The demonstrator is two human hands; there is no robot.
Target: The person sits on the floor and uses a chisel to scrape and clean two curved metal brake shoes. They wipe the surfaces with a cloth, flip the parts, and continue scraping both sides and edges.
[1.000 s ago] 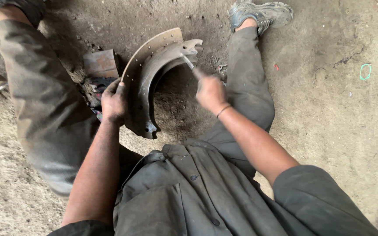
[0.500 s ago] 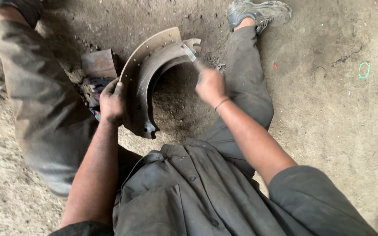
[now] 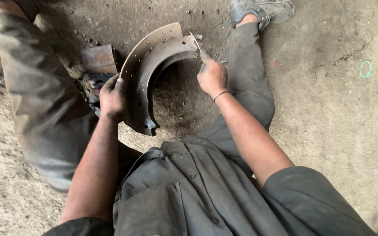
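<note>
Evidently mid-scraping, the left hand (image 3: 112, 98) grips the curved brake shoe (image 3: 154, 74) upright at upper centre, while the right hand (image 3: 211, 76), fingers closed around a thin metal tool (image 3: 197, 46), needs steady pressure along its upper end.

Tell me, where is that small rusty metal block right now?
In the head view the metal block sits on the dirt floor at upper left, just left of the curved brake shoe and above the left hand gripping the shoe's edge.
</note>
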